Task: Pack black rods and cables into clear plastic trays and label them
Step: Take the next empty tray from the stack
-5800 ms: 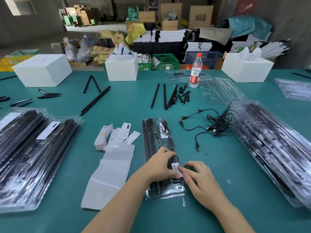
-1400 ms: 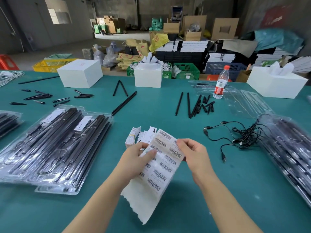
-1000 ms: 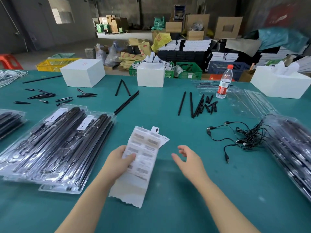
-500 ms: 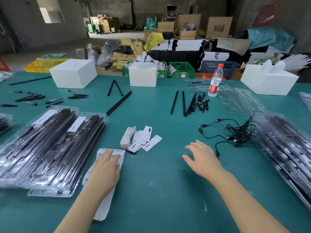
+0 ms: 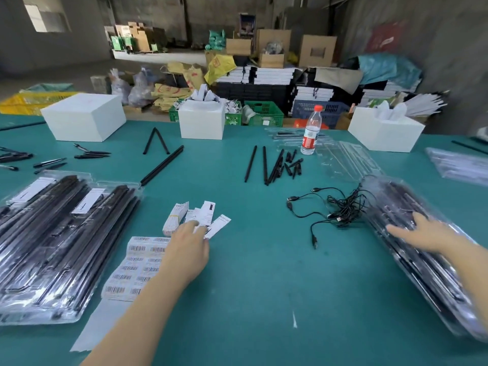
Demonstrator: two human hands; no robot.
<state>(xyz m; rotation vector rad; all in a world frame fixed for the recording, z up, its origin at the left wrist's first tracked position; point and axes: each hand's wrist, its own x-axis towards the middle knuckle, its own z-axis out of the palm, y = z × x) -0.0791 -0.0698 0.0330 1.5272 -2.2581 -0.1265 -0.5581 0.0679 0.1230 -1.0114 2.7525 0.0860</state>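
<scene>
A barcode label sheet [image 5: 134,268] lies flat on the green table [image 5: 264,286]. My left hand [image 5: 188,249] reaches over its right edge, fingertips on the small white paper tags [image 5: 203,215]. My right hand [image 5: 425,233] rests with spread fingers on the stack of clear plastic trays [image 5: 422,249] at the right, which holds black rods. Packed, labelled trays [image 5: 60,239] are piled at the left. Tangled black cables [image 5: 335,210] lie between my hands. Loose black rods [image 5: 272,165] lie further back, beside empty clear trays [image 5: 343,159].
A water bottle [image 5: 311,130] stands behind the loose rods. Three white boxes [image 5: 84,116] [image 5: 202,120] [image 5: 385,130] line the table's far edge. More black rods [image 5: 162,165] and short black pieces [image 5: 50,162] lie at the back left. Crates and cartons crowd the floor beyond.
My left hand left the label sheet lying on the table and moved forward to the paper tags. My right hand swung right, onto the stack of trays.
</scene>
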